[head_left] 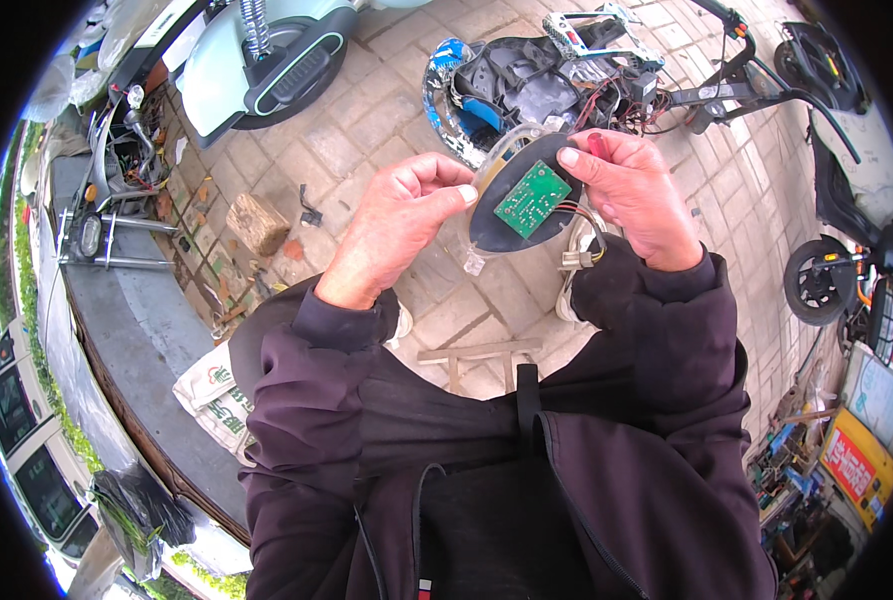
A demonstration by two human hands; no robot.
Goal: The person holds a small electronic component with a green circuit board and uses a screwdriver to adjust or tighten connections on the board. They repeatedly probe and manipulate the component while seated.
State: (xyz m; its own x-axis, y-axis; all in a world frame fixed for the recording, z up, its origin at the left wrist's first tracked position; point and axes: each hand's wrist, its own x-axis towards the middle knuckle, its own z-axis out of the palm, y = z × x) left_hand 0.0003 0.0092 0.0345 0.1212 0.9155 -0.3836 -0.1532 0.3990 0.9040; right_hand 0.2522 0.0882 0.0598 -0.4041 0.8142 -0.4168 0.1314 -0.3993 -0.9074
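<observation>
Between my hands is an oval black panel with a clear plastic rim, possibly a scooter's instrument cluster (487, 222). Its back faces me, and a green circuit board (532, 198) is fixed in the middle. My left hand (406, 215) pinches its left edge with thumb and fingers. On the upper right edge, my right hand (634, 190) grips it, thumb on the black face. A small red handle (598, 147) sticks up between the right fingers; what tool it belongs to is hidden. Thin wires run from the board to a pale connector (574, 260) below.
Ahead on the paving lies a stripped scooter body (526, 85) with loose wiring. A pale blue scooter (256, 70) stands at the far left, near a brick (257, 224). A wooden stool (481, 352) shows between my knees. To the right is another scooter's wheel (819, 281).
</observation>
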